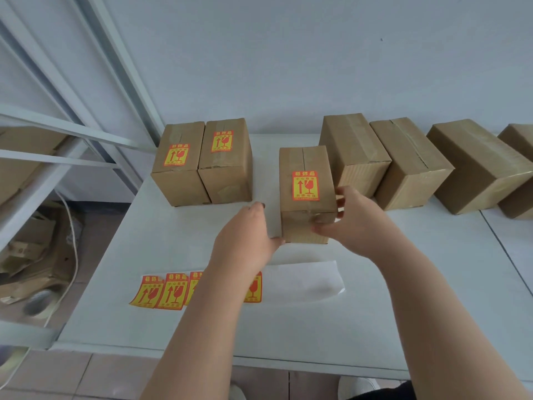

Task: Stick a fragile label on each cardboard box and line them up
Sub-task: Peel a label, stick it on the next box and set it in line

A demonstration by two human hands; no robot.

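Observation:
A cardboard box [302,163] with a yellow and red fragile label [305,185] on top stands in the middle of the white table [288,327]. My right hand [350,223] wraps its near right corner. My left hand [246,238] sits at its near left bottom edge, fingers apart, thumb touching the box. Two labelled boxes [178,166] [226,160] stand side by side at the back left. Several unlabelled boxes [353,151] [409,163] [476,166] line the back right. A strip of fragile labels [161,293] lies near me, partly hidden by my left forearm.
White backing paper [305,280] trails right from the label strip. A white metal shelf frame [43,157] stands to the left, with cardboard scraps [31,255] on the floor beneath. A further box [519,168] sits at the far right edge. A white wall runs behind the table.

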